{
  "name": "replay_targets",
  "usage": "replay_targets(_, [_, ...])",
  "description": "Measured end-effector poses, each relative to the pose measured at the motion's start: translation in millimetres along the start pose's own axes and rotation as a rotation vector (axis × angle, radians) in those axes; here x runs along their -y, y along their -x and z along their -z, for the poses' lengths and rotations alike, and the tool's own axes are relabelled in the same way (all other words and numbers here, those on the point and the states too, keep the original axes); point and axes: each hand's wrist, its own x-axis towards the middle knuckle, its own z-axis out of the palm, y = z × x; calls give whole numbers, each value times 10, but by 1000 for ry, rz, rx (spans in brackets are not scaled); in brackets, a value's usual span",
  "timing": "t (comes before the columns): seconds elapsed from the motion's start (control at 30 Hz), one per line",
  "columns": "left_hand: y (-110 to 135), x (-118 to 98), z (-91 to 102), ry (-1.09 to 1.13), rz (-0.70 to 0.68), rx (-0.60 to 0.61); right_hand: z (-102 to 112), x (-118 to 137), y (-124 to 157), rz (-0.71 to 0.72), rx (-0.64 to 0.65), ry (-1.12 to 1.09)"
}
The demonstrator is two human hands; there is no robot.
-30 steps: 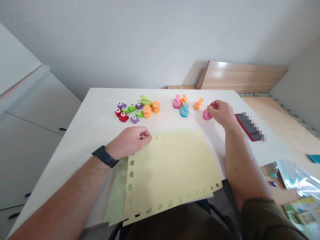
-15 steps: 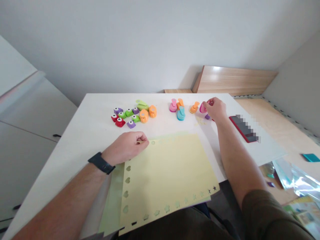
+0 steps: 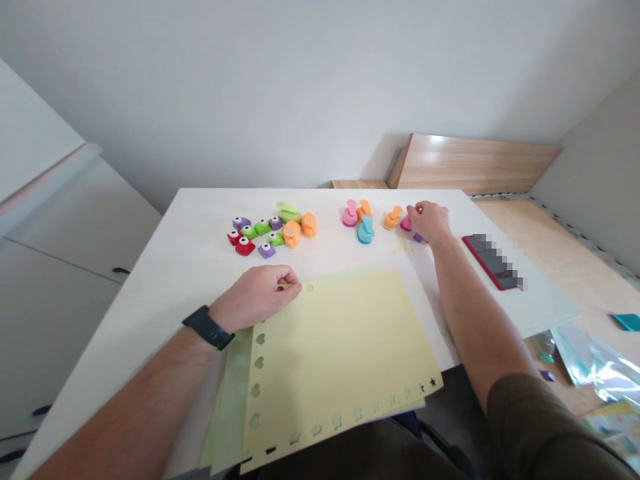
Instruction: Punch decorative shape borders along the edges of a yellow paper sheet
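So | left hand [image 3: 257, 297]: clenched on a pale sliver [image 3: 285, 287] | right hand [image 3: 429, 223]: grip unclear, perhaps touching light, stiff pink craft punch [image 3: 407, 223]; take by body

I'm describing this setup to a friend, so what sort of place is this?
It looks like a home craft corner or small hobby room. A white table holds colourful paper craft punches and a yellow paper sheet with shapes punched along its edges, and white cupboards stand alongside.

Black wristband [image 3: 207, 327] on the left wrist [image 3: 223, 317]; olive sleeve [image 3: 535, 427] on the right arm [image 3: 480, 327]
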Motion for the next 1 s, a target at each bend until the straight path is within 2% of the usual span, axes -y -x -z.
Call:
replay_targets(0.17, [-7, 23, -8, -5, -23, -9, 40, -26, 98, 47, -189, -52])
replay_targets(0.27, [1, 14, -1, -2, -11, -3, 126, 99, 219, 124, -298, -122])
replay_targets(0.33, [7, 1, 7, -6, -2, -1, 192, 244, 331, 210, -314, -185])
replay_targets(0.43, [15, -21, 15, -15, 3, -6, 266, 484, 523, 332, -260, -271])
replay_targets(0.63, [13, -36, 16, -16, 11, -2, 287, 793, 807, 442, -159, -326])
replay_targets(0.8, [5, -21, 17, 1, 9, 3, 254, 856, 890, 524, -113, -338])
replay_targets(1.0, [12, -8, 14, 23, 12, 25, 252, 806, 890, 493, -34, -337])
